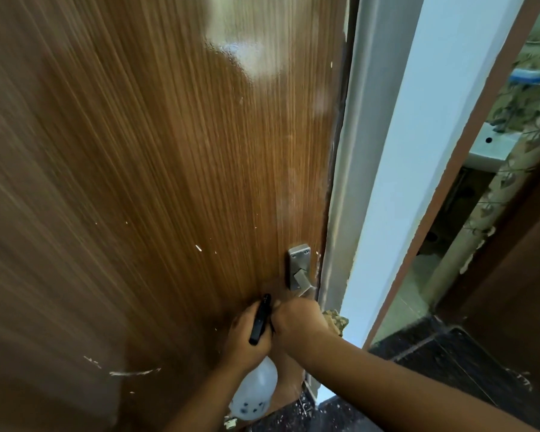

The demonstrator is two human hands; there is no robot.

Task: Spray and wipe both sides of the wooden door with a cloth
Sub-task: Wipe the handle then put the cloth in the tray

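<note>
Your left hand (245, 336) is curled around the black trigger head of a translucent white plastic spray bottle (253, 392), low in the centre of the frame; the bottle body hangs below your wrist and the black nozzle points up toward the door face. Your right hand (296, 322) sits just beside it, touching or nearly touching, fingers closed on a mottled beige cloth (335, 321) that shows only past your knuckles toward the door edge.

The brown wood-grain door (153, 182) fills the left and centre of the frame, its long axis running up and away from both hands. A brushed-metal latch plate (300, 266) is just above your right hand, near the door's right edge, and beyond it the grey-white door frame (349, 182) rises to the top.

A wet-looking sheen sits in the upper centre of the panel. Nearly all the surface lies above your hands, so the next spray or wipe likely goes upward; your right hand is nearer the latch edge.
</note>
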